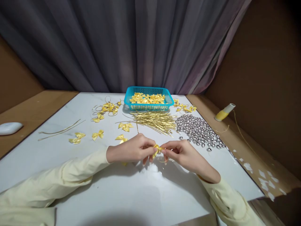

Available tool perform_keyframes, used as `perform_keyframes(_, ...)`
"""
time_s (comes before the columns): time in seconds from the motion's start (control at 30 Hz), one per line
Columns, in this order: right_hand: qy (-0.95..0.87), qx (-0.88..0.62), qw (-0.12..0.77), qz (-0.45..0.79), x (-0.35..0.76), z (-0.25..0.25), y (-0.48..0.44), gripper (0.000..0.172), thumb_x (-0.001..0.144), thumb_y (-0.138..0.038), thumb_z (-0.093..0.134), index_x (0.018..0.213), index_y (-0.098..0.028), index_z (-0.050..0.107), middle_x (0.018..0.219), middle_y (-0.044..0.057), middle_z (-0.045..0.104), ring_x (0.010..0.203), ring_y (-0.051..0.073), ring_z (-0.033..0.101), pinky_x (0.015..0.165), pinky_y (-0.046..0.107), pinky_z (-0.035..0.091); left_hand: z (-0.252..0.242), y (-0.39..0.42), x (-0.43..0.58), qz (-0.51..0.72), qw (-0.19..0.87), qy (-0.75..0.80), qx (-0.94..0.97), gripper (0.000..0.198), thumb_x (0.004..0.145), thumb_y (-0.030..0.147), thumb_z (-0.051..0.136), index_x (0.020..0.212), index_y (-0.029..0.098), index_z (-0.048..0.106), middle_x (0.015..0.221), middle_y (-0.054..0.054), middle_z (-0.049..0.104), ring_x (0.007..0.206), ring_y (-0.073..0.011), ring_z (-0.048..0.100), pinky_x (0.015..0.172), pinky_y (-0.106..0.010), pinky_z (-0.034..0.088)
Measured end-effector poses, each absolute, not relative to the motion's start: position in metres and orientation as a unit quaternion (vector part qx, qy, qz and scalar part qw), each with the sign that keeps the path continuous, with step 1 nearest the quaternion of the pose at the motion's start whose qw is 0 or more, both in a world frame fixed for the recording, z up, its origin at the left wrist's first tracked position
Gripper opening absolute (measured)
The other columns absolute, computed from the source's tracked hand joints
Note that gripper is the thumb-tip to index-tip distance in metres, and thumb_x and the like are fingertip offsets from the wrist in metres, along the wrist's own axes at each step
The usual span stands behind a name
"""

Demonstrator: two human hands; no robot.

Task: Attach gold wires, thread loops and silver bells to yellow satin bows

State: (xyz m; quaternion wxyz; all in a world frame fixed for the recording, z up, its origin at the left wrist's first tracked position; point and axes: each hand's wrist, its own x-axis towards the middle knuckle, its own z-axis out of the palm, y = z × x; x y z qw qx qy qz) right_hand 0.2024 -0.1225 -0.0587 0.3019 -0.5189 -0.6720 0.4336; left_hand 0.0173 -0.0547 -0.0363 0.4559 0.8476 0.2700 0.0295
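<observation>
Between my two hands is a yellow ribbon bow (155,151), held above the white tabletop with a small silvery bead under its middle. My left hand (138,150) pinches the bow's left side. At its right side the fingertips of my right hand (182,153) are closed on a thin gold cord (162,161), which loops below the fingers. Another yellow bow (121,138) lies just behind my left hand, partly covered by it. Beyond both hands is a pile of cut gold cords (155,121).
A blue basket (148,107) of yellow bows stands at the back. Silver beads (197,129) spread to the right. Corded bows (109,108) lie back left, more (185,108) back right. A thread spool (225,112) and white scraps (264,179) lie on the right-hand wood.
</observation>
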Motion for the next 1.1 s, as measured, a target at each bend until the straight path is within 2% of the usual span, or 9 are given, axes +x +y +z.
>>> perform_keyframes(0.2,-0.669,-0.518,0.294,0.444,0.202,-0.06,-0.124,0.023,0.083,-0.024,0.051,0.093,-0.016,0.07,0.059,0.002,0.065,0.043,0.007,0.04,0.041,0.02,0.026,-0.034,-0.057,0.019,0.021,0.477,0.293,0.828,0.024,0.079,0.018,0.044,0.066,0.012,0.063,0.05,0.0,0.059,0.04,-0.0072,0.049,0.038,-0.015,0.035)
perform_keyframes(0.47,-0.667,-0.524,0.294,0.441,0.202,-0.063,-0.124,0.021,0.083,-0.024,0.051,0.089,-0.014,0.068,0.061,0.003,0.066,0.047,0.009,0.047,0.043,0.019,0.031,-0.032,-0.057,0.021,0.019,0.506,0.304,0.807,0.026,0.08,0.018,0.044,0.062,0.013,0.062,0.05,0.001,0.059,0.04,-0.0068,0.05,0.04,-0.015,0.037)
perform_keyframes(0.57,-0.663,-0.523,0.3,0.445,0.202,-0.065,-0.123,0.022,0.083,-0.025,0.05,0.097,-0.014,0.063,0.062,0.003,0.066,0.048,0.01,0.05,0.047,0.02,0.036,-0.035,-0.057,0.02,0.02,0.497,0.303,0.813,0.026,0.08,0.018,0.044,0.061,0.013,0.061,0.052,0.001,0.06,0.041,-0.0067,0.051,0.041,-0.015,0.038)
perform_keyframes(0.67,-0.643,-0.502,0.328,0.476,0.202,-0.067,-0.123,0.025,0.082,-0.026,0.05,0.104,-0.015,0.053,0.061,0.002,0.065,0.052,0.012,0.055,0.052,0.022,0.041,-0.039,-0.056,0.019,0.027,0.477,0.297,0.827,0.029,0.081,0.021,0.043,0.057,0.013,0.057,0.051,0.001,0.059,0.041,-0.0067,0.051,0.042,-0.016,0.038)
perform_keyframes(0.77,-0.62,-0.487,0.357,0.5,0.202,-0.067,-0.122,0.026,0.081,-0.03,0.052,0.103,-0.017,0.047,0.059,-0.001,0.062,0.053,0.012,0.055,0.053,0.023,0.042,-0.043,-0.056,0.019,0.037,0.45,0.29,0.844,0.032,0.082,0.022,0.043,0.054,0.014,0.055,0.05,0.0,0.06,0.042,-0.0073,0.05,0.042,-0.017,0.038)
perform_keyframes(0.9,-0.583,-0.545,0.418,0.434,0.21,-0.064,-0.12,0.024,0.083,-0.038,0.049,0.097,-0.019,0.048,0.057,-0.002,0.06,0.044,0.009,0.04,0.045,0.021,0.031,-0.043,-0.056,0.019,0.049,0.471,0.299,0.829,0.032,0.084,0.024,0.042,0.057,0.014,0.057,0.052,0.0,0.061,0.044,-0.0077,0.052,0.045,-0.017,0.04)
perform_keyframes(0.97,-0.542,-0.562,0.463,0.42,0.217,-0.062,-0.119,0.026,0.084,-0.037,0.046,0.103,-0.019,0.047,0.064,-0.002,0.062,0.043,0.008,0.034,0.044,0.022,0.028,-0.042,-0.055,0.02,0.051,0.495,0.317,0.807,0.032,0.085,0.026,0.042,0.06,0.013,0.058,0.054,-0.001,0.062,0.043,-0.0077,0.052,0.042,-0.017,0.039)
perform_keyframes(1.03,-0.508,-0.542,0.503,0.442,0.225,-0.062,-0.117,0.035,0.082,-0.031,0.047,0.115,-0.02,0.042,0.073,0.0,0.064,0.046,0.009,0.034,0.047,0.023,0.028,-0.042,-0.054,0.02,0.053,0.513,0.329,0.791,0.033,0.085,0.029,0.042,0.062,0.013,0.059,0.059,-0.002,0.064,0.044,-0.0081,0.054,0.04,-0.017,0.036)
perform_keyframes(1.1,-0.488,-0.514,0.524,0.473,0.232,-0.062,-0.116,0.051,0.077,-0.023,0.05,0.126,-0.021,0.035,0.081,0.001,0.066,0.051,0.01,0.039,0.051,0.025,0.03,-0.044,-0.053,0.02,0.056,0.518,0.333,0.786,0.033,0.086,0.03,0.041,0.064,0.013,0.06,0.062,-0.004,0.066,0.047,-0.009,0.056,0.04,-0.017,0.036)
